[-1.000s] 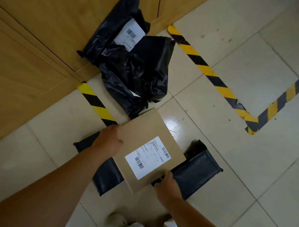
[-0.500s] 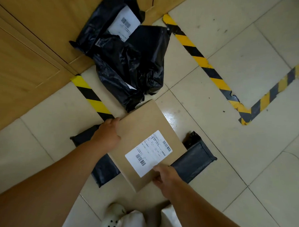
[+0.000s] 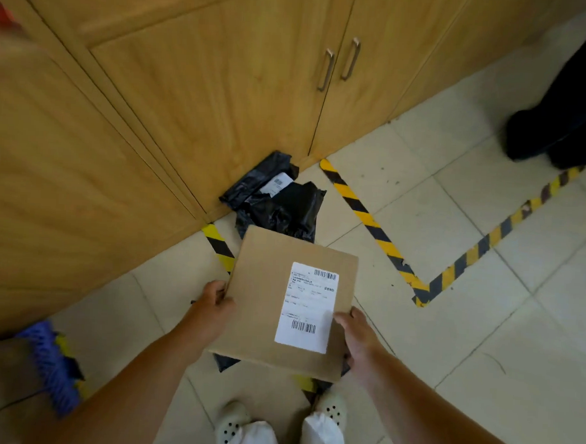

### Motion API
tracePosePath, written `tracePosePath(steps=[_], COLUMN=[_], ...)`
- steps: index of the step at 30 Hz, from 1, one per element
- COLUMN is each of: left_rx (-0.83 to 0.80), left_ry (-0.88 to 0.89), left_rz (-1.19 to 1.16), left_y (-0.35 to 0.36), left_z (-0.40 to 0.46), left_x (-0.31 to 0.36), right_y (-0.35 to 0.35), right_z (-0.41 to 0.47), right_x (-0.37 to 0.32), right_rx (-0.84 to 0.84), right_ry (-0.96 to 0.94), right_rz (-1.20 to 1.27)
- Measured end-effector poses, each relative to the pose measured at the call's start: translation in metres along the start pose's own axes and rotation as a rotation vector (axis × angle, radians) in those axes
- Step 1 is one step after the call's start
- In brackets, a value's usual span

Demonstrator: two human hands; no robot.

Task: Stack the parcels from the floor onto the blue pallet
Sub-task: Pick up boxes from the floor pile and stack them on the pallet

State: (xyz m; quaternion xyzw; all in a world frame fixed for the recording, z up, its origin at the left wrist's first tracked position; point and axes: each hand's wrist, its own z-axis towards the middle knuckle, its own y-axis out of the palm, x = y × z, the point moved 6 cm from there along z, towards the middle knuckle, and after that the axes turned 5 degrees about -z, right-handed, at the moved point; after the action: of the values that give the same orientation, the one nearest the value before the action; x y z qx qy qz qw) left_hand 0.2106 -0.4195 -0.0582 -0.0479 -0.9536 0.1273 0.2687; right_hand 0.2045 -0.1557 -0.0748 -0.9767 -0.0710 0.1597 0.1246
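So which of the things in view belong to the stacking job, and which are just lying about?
Job:
- flat brown cardboard parcel with white label, gripped by left hand and right hand
- crumpled black plastic mailer bags on the floor
- blue pallet edge

Lying about:
- wooden cabinet doors
- yellow-black hazard tape

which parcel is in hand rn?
The brown cardboard parcel with the white label, gripped by left hand and right hand. The black poly-bag parcels lie on the floor.

Arms: ours are bare, no sleeves showing.
Trousers (image 3: 322, 438): we wear white ones.
Shoes (image 3: 230, 424): our pale clogs have round holes on top.
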Motion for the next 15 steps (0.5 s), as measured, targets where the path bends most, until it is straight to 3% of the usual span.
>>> tracePosePath(steps=[8, 15], left_rx=[0.051, 0.098], left_ry=[-0.058, 0.033], left_rz=[-0.433, -0.58], left_y=[-0.06, -0.123], left_z=[-0.144, -0.247], left_x=[0.057, 0.08], right_y=[-0.024, -0.031], right_z=[-0.156, -0.267], right_x=[-0.073, -0.109], right_rx=[-0.044, -0.123], right_ry=[-0.123, -0.336], right_rz=[0.052, -0.055])
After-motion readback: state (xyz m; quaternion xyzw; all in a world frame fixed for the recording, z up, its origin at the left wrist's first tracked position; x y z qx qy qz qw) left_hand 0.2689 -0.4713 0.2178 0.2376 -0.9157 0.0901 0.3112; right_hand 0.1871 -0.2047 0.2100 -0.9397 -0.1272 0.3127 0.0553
